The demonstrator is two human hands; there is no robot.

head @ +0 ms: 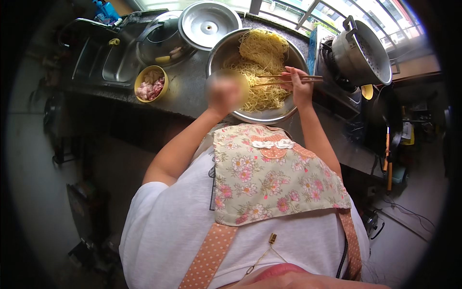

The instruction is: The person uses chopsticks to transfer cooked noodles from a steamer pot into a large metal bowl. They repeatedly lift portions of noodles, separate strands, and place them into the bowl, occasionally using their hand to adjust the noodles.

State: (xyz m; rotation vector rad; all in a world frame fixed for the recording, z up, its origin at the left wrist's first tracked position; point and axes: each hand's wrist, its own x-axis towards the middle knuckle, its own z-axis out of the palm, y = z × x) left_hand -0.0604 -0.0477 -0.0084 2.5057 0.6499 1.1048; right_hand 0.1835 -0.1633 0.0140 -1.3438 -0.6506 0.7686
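Observation:
A wide steel bowl [294,108] stands before me on the dark counter, with a heap of thin yellow noodles [267,54] in it. Its lower part lies loose across the middle, and a thicker mass rests against the far side. My right hand [299,85] holds a pair of wooden chopsticks [274,80], whose tips point left into the noodles. At the bowl's left rim is my left hand [226,92]; a blurred patch covers it, so its fingers and anything in them cannot be made out.
Left on the counter [184,86] stands a yellow bowl [167,85] of raw meat pieces. Behind are a glass lid [162,36] and a round metal lid [209,25]. A sink [119,65] lies far left. At right, a perforated steamer pot [346,54] sits on the gas stove [330,83].

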